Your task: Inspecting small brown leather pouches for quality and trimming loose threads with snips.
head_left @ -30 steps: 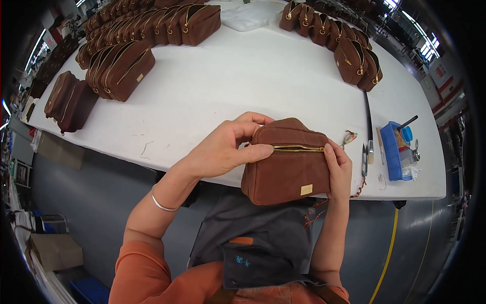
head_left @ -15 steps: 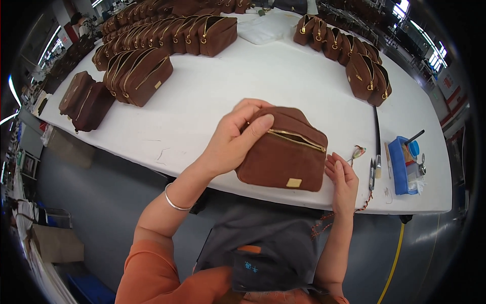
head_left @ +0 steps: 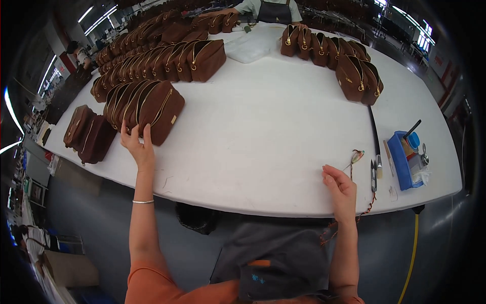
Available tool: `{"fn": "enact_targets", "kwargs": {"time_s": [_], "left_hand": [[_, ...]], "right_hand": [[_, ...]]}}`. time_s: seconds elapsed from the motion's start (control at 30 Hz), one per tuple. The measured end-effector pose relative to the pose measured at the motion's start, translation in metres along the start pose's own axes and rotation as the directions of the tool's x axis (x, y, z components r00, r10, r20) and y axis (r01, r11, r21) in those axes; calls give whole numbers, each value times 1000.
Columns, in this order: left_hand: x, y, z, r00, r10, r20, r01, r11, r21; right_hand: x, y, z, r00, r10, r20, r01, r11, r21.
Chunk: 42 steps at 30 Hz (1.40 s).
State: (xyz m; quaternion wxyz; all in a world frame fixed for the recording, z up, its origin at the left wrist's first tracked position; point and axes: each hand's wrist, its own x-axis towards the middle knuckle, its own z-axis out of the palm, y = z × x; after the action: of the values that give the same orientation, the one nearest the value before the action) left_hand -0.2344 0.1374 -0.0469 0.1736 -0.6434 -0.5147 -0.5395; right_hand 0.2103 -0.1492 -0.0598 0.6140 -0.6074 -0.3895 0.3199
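Observation:
My left hand [head_left: 137, 148] reaches to the left group of brown zippered pouches [head_left: 144, 106], its thumb and fingers spread at the near lower end of the row. The nearest pouch there shows a gold zipper and a small pale label. My right hand [head_left: 340, 188] hovers over the table's near right part, fingers curled and thumb against them. Beside it a thin metal point and a small greenish, clear-looking item [head_left: 357, 156] stick out, with a braided cord running behind the hand. What the curled fingers hold is hidden.
Rows of brown pouches [head_left: 202, 61] cover the back left of the white table [head_left: 253, 137]; more pouches [head_left: 359, 78] stand back right. Darker pouches [head_left: 93, 137] lie far left. On the right are snips [head_left: 373, 176], a brush [head_left: 378, 164] and a blue box [head_left: 400, 164]. A person [head_left: 273, 12] stands opposite.
The pouch from my left hand now stands at the end of the left group, and that hand has moved left with its fingers spread. My right hand's fingers have curled. A person has come into view opposite.

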Motion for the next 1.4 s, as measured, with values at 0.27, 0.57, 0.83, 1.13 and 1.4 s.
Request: {"fn": "enact_targets", "kwargs": {"time_s": [0.27, 0.57, 0.83, 1.13, 1.4], "left_hand": [[-7, -9, 4, 991, -46, 122, 52, 998, -45], [-11, 8, 14, 997, -8, 73, 15, 995, -96], [-10, 6, 13, 996, 19, 90, -12, 997, -77], [-4, 6, 12, 976, -197, 92, 212, 957, -196], [-5, -14, 16, 985, -174, 22, 175, 974, -143]], "right_hand": [[67, -41, -10, 984, -73, 161, 132, 908, -397], [291, -40, -74, 816, -561, -139, 240, 548, -801], [336, -21, -72, 907, -353, -230, -33, 484, -874], [319, -30, -69, 880, -381, -282, 104, 735, -670], [258, -62, -47, 970, -173, -169, 107, 934, -341]]}}
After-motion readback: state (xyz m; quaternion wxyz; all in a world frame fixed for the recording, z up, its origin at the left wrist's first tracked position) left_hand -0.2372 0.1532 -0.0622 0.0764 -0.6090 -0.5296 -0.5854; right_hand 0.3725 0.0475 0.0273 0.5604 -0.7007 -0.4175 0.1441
